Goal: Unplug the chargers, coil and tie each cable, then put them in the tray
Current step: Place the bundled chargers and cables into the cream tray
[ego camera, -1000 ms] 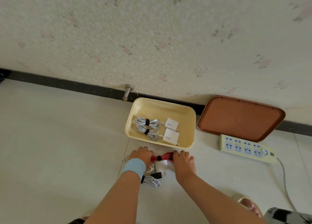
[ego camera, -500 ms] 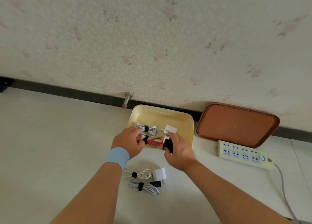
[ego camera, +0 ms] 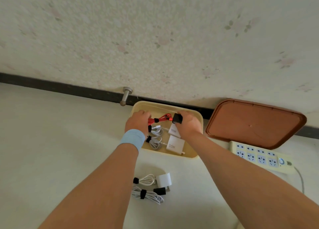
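A cream tray (ego camera: 189, 155) stands on the floor against the wall. Over its far end my left hand (ego camera: 138, 121) grips the tied red cable (ego camera: 161, 119), while my right hand (ego camera: 188, 124) holds that cable's black charger (ego camera: 177, 118). Below them in the tray lie two white chargers, one marked 90W (ego camera: 173, 130) and one marked 120W (ego camera: 175, 145), each with a tied white coil (ego camera: 156, 142) to its left. On the floor in front of the tray lie a white charger (ego camera: 164, 180) with its tied coil and a black plug (ego camera: 159, 191) with a tied white cable.
A power strip (ego camera: 259, 158) with no plugs in it lies to the right, its cord running off toward the lower right. A brown tray (ego camera: 255, 123) leans against the wall behind it. A metal door stop (ego camera: 126, 96) sticks out of the skirting left of the cream tray.
Both hands lifted the red cable and black charger from the floor and carried them forward, from the tray's near edge to over its far end.
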Action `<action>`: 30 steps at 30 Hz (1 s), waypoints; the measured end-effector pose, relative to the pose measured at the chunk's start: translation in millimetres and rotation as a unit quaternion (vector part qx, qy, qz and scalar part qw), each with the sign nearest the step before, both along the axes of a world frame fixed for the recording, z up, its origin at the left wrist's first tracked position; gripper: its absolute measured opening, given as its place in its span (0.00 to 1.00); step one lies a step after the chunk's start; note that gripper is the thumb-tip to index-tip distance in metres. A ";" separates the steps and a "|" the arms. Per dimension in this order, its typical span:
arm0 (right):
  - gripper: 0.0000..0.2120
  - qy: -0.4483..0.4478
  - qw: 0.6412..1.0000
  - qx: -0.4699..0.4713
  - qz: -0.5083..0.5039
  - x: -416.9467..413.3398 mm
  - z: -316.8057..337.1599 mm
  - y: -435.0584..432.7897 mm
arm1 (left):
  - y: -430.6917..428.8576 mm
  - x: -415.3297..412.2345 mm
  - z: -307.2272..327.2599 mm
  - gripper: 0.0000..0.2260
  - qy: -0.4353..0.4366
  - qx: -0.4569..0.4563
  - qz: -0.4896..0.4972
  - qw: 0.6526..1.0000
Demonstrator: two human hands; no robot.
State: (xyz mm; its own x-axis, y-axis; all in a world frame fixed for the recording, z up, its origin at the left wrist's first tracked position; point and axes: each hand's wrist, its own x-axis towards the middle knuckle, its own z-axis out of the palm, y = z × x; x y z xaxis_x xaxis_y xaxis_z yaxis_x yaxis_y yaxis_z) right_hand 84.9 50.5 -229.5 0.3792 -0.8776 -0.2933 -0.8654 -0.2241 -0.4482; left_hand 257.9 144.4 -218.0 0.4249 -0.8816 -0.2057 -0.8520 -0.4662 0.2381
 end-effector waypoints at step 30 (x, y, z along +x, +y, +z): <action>0.17 0.087 0.967 -0.058 0.234 1.5 10.3 71.0 | 56.4 -22.1 13.1 0.10 0.061 0.029 -0.100 0.993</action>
State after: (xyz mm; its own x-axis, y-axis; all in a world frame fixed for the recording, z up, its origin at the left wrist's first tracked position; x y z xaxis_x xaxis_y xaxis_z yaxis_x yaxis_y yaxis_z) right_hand 86.4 121.4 -219.2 0.6965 -0.6527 -0.2981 -0.7170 -0.6496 -0.2528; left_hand 235.7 200.8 -205.0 0.2109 -0.9312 -0.2974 -0.8958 -0.3059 0.3226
